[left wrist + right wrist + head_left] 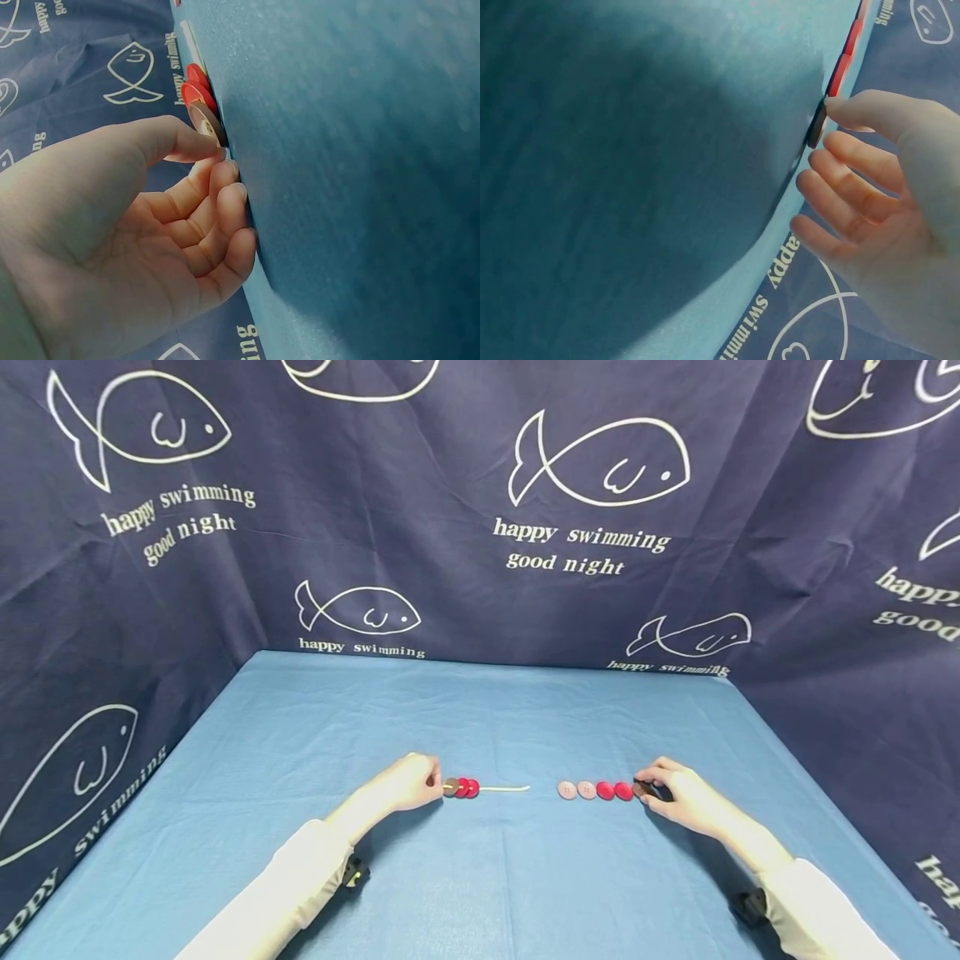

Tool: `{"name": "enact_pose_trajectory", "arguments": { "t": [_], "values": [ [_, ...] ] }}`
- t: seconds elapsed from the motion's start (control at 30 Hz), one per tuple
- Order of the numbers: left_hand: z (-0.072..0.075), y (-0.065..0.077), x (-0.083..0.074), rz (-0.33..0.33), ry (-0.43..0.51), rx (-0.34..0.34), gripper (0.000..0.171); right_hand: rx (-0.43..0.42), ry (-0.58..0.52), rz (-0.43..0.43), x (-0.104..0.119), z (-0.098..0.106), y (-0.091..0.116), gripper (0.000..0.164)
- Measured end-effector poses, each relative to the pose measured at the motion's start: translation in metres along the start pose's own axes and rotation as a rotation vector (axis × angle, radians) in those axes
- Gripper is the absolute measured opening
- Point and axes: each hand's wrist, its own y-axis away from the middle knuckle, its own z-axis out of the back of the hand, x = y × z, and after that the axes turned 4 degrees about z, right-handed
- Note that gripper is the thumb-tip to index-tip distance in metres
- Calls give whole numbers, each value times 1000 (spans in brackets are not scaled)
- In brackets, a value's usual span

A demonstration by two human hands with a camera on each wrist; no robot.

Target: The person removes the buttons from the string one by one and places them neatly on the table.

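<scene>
Mid-frame: threaded brown button (451, 787) plus two threaded red buttons (472, 788) on cord (506, 789); left hand (415, 782) pinches its left end. Right of center, unthreaded: pink buttons (587, 790), loose red buttons (623, 791), loose brown button (639, 788) gripped by right hand (688, 797).

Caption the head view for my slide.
Left hand pinching a cord threaded with three buttons, right hand at the brown button ending a row of pink and red buttons.
</scene>
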Motion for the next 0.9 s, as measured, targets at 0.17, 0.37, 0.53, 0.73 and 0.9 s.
{"name": "enact_pose_trajectory", "arguments": {
  "t": [0.17, 0.37, 0.53, 0.73, 0.9],
  "values": [
    [-1, 0, 0, -4, -2, -2, 11, -3, 1, 4, 2, 0, 0, 27],
    [-1, 0, 0, -8, 1, -8, 11, 15, -4, -21, 5, 3, -5, 27],
    [-2, 0, 0, -8, 4, 1, 11, 18, 2, -12, 7, 3, -9, 27],
    [-1, -1, 0, -14, 5, -5, 11, -1, 4, 21, 12, 0, -15, 27],
    [0, -2, 0, -11, 0, -6, 11, -2, -8, 39, 15, -1, -21, 26]
  ]
}}
